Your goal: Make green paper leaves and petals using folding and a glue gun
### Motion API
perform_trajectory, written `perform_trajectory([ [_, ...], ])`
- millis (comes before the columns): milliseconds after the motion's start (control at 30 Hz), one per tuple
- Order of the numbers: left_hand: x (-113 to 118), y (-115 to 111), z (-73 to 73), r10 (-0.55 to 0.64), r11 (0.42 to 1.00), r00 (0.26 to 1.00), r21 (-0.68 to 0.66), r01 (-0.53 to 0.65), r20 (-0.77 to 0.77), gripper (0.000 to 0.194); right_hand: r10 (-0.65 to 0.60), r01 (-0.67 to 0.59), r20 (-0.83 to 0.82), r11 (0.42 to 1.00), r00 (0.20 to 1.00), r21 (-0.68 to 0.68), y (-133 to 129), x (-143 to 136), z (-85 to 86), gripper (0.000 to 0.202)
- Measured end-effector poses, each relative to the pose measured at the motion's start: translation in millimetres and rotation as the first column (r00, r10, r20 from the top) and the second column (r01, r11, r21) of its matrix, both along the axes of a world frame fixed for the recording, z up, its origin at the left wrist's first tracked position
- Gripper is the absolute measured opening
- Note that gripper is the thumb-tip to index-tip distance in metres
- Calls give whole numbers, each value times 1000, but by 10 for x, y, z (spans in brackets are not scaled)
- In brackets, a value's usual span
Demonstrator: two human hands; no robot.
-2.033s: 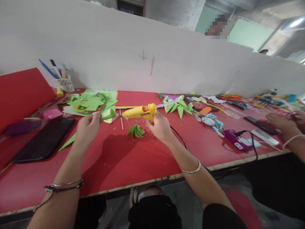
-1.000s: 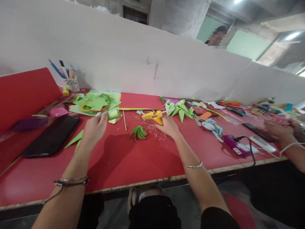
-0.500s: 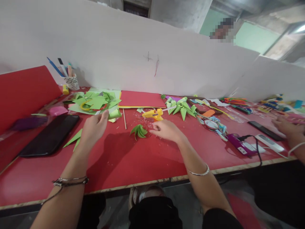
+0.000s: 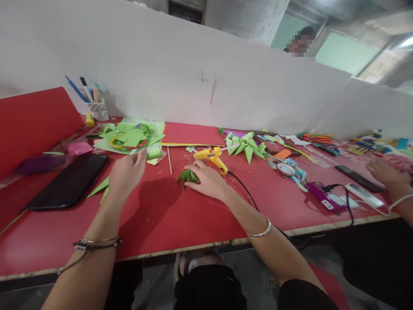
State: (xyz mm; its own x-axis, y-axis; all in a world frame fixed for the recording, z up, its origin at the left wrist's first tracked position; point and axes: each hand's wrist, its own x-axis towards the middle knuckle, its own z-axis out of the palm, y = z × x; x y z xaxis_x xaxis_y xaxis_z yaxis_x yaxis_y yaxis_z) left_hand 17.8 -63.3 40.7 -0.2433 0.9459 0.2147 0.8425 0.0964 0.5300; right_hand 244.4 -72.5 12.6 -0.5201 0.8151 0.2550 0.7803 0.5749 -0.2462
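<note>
My left hand point(image 4: 128, 174) is closed on a rolled piece of light green paper point(image 4: 155, 153), which sticks out to the right past the fingertips. At the middle of the red tabletop lies a fan-shaped cluster of green folded paper leaves point(image 4: 184, 177). My right hand point(image 4: 206, 178) is at its right side, fingers over the top and thumb in front, covering part of it. Just behind that hand rests a yellow glue gun point(image 4: 211, 156), its black cord trailing right. A green paper strip point(image 4: 98, 188) lies beside my left wrist.
A black phone point(image 4: 69, 183) lies left, with cut green paper point(image 4: 132, 137) behind it. Folded green paper points point(image 4: 248, 148) sit behind the glue gun. A purple power socket point(image 4: 327, 198) stands at right. Another person's hand point(image 4: 387, 172) is at the far right.
My right hand has moved left from beside the green leaf cluster onto it, uncovering the glue gun's handle and cord. My left hand has stayed nearly still with the rolled paper.
</note>
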Motion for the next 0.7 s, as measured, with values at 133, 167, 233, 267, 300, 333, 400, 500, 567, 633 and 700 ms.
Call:
perform_trajectory([
  [133,4,-8,8,7,1000,1000,-23,-7,-15,42,40,-41,-14,999,999,-18,24,20,6,36],
  [167,5,-9,8,5,1000,1000,-24,-5,-19,43,58,-58,-23,998,998,-27,29,24,10,35],
  [233,7,-11,5,1,1000,1000,-19,-1,-23,44,83,-85,-47,995,995,-51,36,32,16,33],
  [267,9,-12,3,-1,1000,1000,-16,1,-22,45,88,-92,-59,994,994,-61,39,35,18,31],
  [300,10,-13,2,-3,1000,1000,-14,2,-21,45,91,-96,-70,993,993,-68,40,37,19,30],
  [333,11,-14,1,-4,1000,1000,-13,3,-21,45,93,-99,-81,993,992,-71,40,40,21,29],
  [400,13,-16,2,-4,1000,1000,-17,3,-24,46,108,-116,-101,991,989,-72,34,44,27,28],
  [500,12,-18,2,3,1000,1000,-27,-4,-25,47,132,-143,-130,986,983,-81,16,44,49,25],
  [567,8,-15,-2,1,1000,1000,-27,-2,-24,47,141,-157,-159,983,977,-97,4,42,67,22],
  [633,3,-9,-9,-2,1000,1000,-25,2,-26,47,149,-173,-195,979,969,-109,-3,39,79,18],
  [700,-2,-2,-16,-3,1000,999,-25,2,-34,47,163,-191,-226,975,961,-110,-4,37,81,15],
])
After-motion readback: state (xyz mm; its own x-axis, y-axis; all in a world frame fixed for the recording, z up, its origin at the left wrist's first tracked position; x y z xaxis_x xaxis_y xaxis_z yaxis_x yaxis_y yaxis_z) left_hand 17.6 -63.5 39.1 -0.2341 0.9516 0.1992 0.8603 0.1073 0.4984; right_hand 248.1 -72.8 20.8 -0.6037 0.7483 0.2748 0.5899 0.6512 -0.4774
